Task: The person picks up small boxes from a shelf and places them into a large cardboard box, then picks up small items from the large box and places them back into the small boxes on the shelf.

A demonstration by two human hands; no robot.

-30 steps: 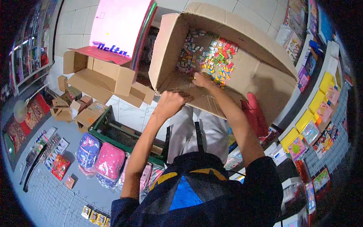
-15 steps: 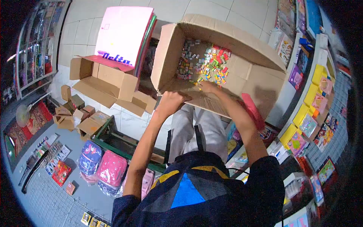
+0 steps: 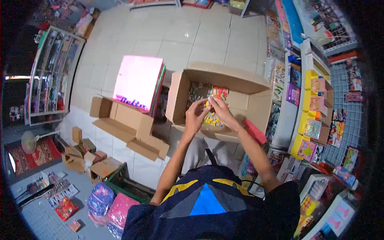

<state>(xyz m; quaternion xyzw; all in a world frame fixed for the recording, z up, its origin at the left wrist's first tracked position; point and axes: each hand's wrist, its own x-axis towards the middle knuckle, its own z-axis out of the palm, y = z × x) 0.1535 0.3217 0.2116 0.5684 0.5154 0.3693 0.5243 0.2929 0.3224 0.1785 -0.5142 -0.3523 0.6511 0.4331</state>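
Note:
Over the large cardboard box (image 3: 258, 108), my two hands meet at their fingertips. A small yellow piece (image 3: 208, 104) shows between them, too small to name exactly. My left hand (image 3: 195, 116) pinches it from the left, fingers curled. From the other side, my right hand (image 3: 221, 109) has its fingers pressed together on the same piece. Below them, many small colourful block-like pieces (image 3: 215, 120) lie loose on the box floor, in red, yellow, green and white. My hands hide part of that pile.
Left of the box stand a pink-topped stack marked "Delta" (image 3: 138, 82) and an open smaller carton (image 3: 120, 122). A red object (image 3: 255, 132) rests at the box's near right edge. Shelves with yellow boxes (image 3: 312, 104) line the right; wrapped backpacks (image 3: 102, 198) lie lower left.
My right hand has risen from the pieces in the box with a small yellow piece. My left hand has left the box rim and joined it. The head view has tilted upward.

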